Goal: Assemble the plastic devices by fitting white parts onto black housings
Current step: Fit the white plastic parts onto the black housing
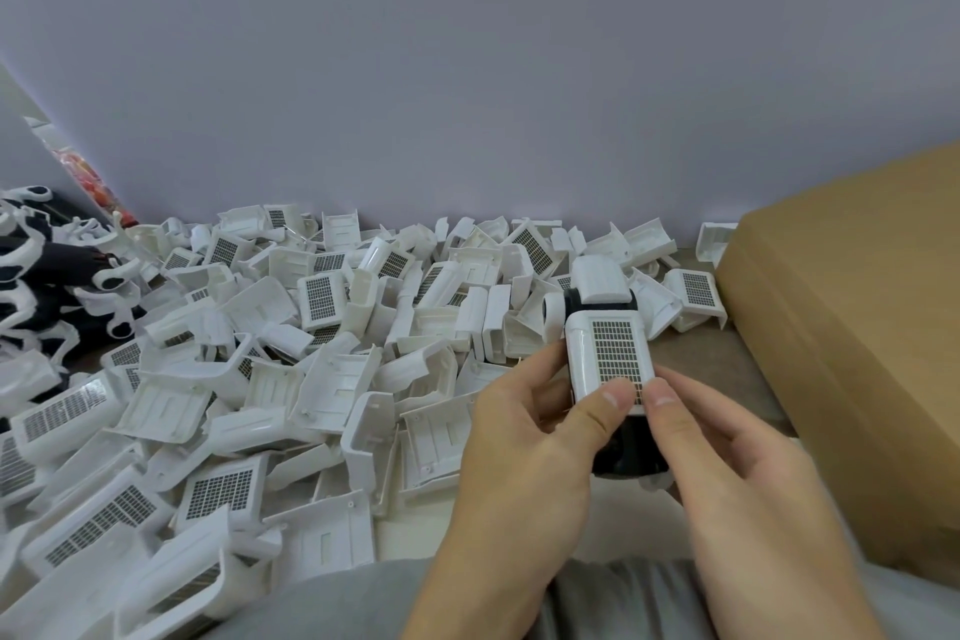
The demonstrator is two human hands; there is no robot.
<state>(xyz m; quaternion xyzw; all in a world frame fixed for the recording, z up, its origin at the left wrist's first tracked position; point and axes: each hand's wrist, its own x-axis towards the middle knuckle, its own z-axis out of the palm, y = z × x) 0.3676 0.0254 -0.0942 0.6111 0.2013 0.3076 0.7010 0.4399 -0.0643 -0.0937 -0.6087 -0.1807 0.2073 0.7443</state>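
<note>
White grille part [609, 359] sits on the black housing [628, 452], pinched by left hand [524, 437] and right hand [727, 463], thumbs pressing its lower edge.

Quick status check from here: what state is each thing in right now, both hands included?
Left hand: grips the device, thumb on the grille.
Right hand: grips the device, thumb on the grille.
White grille cover: lying on the black housing, both thumbs pressing its near end.
Black housing: held off the floor, partly covered.
Loose white parts: heaped, unassembled.
Cardboard box: closed side facing us, at right.
</note>
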